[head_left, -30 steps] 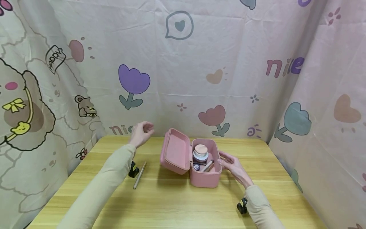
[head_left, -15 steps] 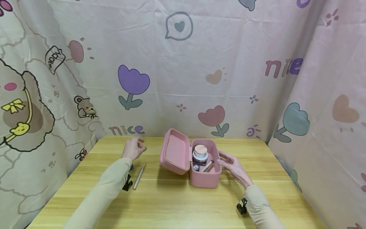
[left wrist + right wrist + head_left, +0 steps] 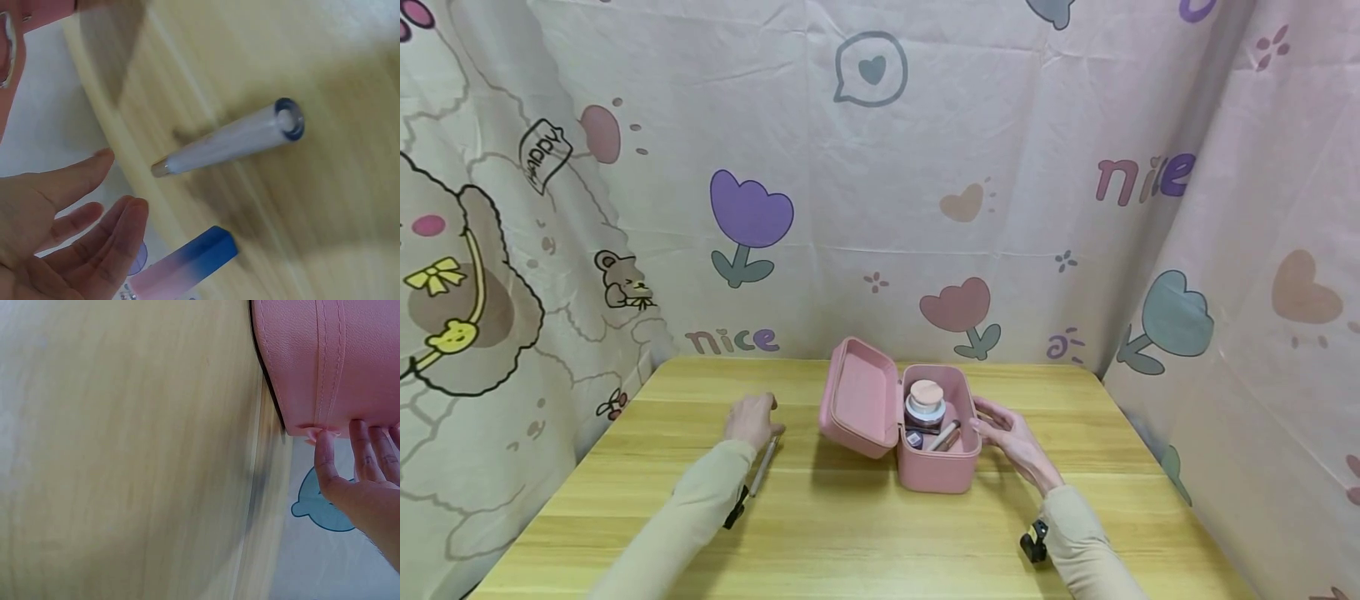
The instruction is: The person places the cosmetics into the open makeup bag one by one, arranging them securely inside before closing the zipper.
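Head view, left to right: patterned cloth behind a wood-look table. Left hand near the table's left side, fingers loosely bent, thumb well apart from them, nothing between. Left wrist view puts a blue-and-pink tube just beside that hand's fingers; standing or lying, can't tell. Slim pale pen lies on the table, far end close to the hand; wrist view shows the two apart. Pink case lid is swung open leftward, tilted. Pink case sits upright on the table, holding a jar with a pale top, a small dark item and slim tubes. Right hand touches the case's right side, thumb and fingers spread apart, fingertips on the outer wall.
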Demonstrator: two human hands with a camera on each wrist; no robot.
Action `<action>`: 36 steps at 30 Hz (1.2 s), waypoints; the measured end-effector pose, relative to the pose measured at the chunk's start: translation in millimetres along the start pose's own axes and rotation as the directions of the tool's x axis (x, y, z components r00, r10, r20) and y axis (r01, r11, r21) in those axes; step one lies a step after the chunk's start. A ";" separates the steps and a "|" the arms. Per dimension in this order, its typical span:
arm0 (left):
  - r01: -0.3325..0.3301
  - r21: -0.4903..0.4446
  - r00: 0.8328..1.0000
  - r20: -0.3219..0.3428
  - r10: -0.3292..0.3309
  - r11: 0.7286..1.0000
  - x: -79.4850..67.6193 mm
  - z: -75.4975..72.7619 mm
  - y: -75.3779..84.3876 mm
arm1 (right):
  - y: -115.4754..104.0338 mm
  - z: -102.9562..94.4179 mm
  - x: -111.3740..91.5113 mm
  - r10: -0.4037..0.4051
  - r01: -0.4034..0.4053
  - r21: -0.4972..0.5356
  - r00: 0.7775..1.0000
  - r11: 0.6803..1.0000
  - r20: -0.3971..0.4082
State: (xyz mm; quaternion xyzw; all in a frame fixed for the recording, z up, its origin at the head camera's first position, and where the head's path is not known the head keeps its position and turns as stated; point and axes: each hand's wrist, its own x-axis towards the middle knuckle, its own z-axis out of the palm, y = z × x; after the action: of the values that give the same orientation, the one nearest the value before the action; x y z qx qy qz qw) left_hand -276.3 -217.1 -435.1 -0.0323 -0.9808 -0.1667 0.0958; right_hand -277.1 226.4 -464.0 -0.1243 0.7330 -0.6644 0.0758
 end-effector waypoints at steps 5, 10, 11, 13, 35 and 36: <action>-0.009 0.058 1.000 0.016 0.008 0.998 -1.9 9.9 -2.5 | 0.3 -0.2 -0.8 -0.009 0.009 0.005 1.000 1.000 0.008; -0.012 0.071 1.000 -0.004 0.012 0.997 -4.3 15.3 -3.4 | 0.5 -0.5 -1.3 -0.010 0.009 0.007 1.000 1.000 0.006; -0.013 0.076 1.000 -0.007 0.013 0.997 -4.8 16.0 -3.5 | 0.2 -0.4 -1.3 -0.011 0.011 0.006 1.000 1.000 0.007; -0.013 0.086 1.000 -0.009 0.014 0.996 -5.7 17.2 -3.8 | 0.3 -0.6 -1.3 -0.008 0.008 0.007 1.000 1.000 0.006; 0.002 0.070 0.999 0.041 -0.005 0.998 -14.1 18.8 -4.8 | -0.1 -0.4 -0.9 -0.020 0.020 0.000 1.000 1.000 0.007; 0.003 0.063 0.999 0.044 -0.005 0.998 -13.8 19.0 -5.2 | -0.4 -0.3 -1.0 -0.019 0.019 0.000 1.000 1.000 0.007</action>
State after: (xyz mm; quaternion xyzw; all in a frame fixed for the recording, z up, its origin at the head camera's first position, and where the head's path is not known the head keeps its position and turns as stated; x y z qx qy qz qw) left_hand -266.6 -216.1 -457.1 -0.0310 -0.9875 -0.1351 0.0749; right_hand -276.2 227.0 -463.7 -0.1338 0.7315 -0.6647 0.0721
